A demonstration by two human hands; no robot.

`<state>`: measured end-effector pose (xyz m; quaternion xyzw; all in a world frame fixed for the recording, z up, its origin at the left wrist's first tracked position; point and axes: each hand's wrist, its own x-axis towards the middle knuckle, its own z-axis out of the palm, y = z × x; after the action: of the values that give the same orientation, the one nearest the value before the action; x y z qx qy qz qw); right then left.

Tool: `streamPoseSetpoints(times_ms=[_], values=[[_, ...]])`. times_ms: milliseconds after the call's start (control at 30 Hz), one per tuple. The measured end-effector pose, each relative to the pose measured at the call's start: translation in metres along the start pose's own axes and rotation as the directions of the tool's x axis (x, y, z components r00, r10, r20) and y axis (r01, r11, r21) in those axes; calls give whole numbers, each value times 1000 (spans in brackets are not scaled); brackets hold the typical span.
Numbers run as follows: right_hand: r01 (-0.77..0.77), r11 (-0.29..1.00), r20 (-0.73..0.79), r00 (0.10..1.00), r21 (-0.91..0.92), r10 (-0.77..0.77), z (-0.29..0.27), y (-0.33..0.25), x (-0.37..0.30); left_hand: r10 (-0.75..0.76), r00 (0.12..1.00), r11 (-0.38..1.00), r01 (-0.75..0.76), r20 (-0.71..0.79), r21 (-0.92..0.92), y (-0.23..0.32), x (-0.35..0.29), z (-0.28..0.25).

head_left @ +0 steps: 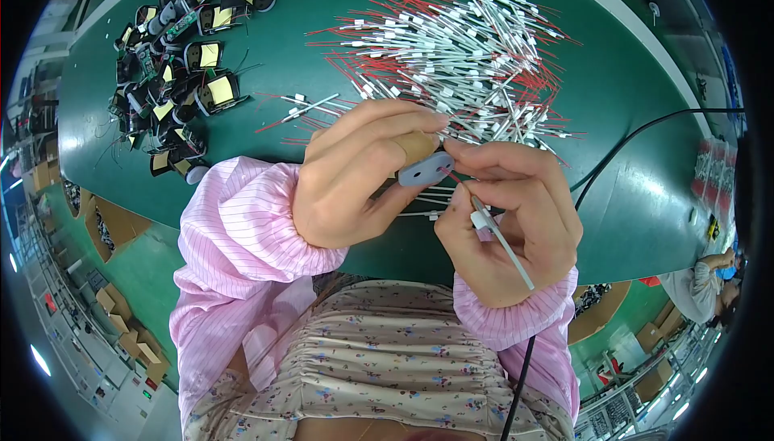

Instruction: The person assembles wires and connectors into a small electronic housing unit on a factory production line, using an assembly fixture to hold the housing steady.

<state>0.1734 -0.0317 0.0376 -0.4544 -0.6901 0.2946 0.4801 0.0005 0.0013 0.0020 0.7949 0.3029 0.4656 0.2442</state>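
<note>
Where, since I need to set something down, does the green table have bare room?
Bare green table shows between the black housings and the pile of white parts, and right of that pile, either side of the black cable. Crowded: both heaps, and between left hand and right hand.

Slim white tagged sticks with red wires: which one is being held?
The slim white stick with a white tag in the right hand, slanting toward the wrist; the others visible lie on the green table.
</note>
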Motion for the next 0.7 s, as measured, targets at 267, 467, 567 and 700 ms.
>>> streamPoseSetpoints(times_ms=[267, 467, 567, 700], values=[[10, 994, 45, 999, -108, -5, -2, -5, 11, -73, 994, 995, 67, -86, -72, 6, -3, 1], [-257, 947, 81, 966, 194, 245, -13, -6, 4, -180, 983, 978, 183, 32, -96, 10, 8, -16], [-294, 922, 112, 955, 251, 274, -13, -7, 6, -223, 967, 947, 244, 122, -211, 8, 11, -22], [-311, 946, 131, 946, 92, 298, -11, -2, 6, -189, 965, 944, 229, 181, -237, 5, 9, -26]])
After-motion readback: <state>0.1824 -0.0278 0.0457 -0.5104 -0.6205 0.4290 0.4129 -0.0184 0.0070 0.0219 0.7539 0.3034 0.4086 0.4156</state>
